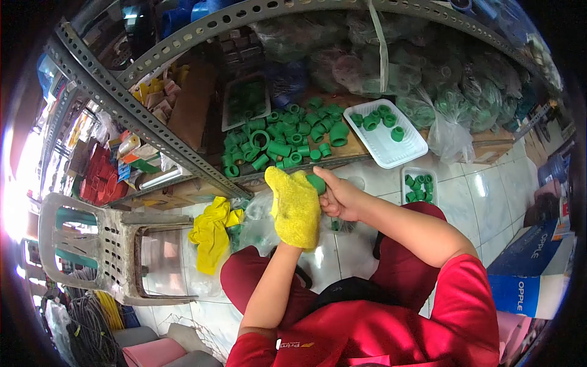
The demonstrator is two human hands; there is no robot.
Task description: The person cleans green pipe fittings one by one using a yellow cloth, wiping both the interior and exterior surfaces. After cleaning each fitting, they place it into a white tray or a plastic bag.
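Note:
My left hand (pixel 295 214) is inside a fuzzy yellow cleaning mitt (pixel 287 199), so its fingers are hidden. My right hand (pixel 342 194) is closed around a green pipe fitting (pixel 316 183), whose near side touches the mitt. Just beyond both hands, a pile of loose green pipe fittings (pixel 279 148) covers the low shelf. To the right of that pile, a white tray (pixel 405 155) holds several fittings. A smaller clear tray (pixel 403 183) with more green fittings stands on the tiles beside my right forearm.
Perforated metal shelf posts (pixel 143 125) frame the left and top. Bagged fittings (pixel 455 110) crowd the shelf at right. On the left, a plastic chair (pixel 116 257) lies near a yellow cloth (pixel 211 235). A blue and white box (pixel 520 269) stands at right.

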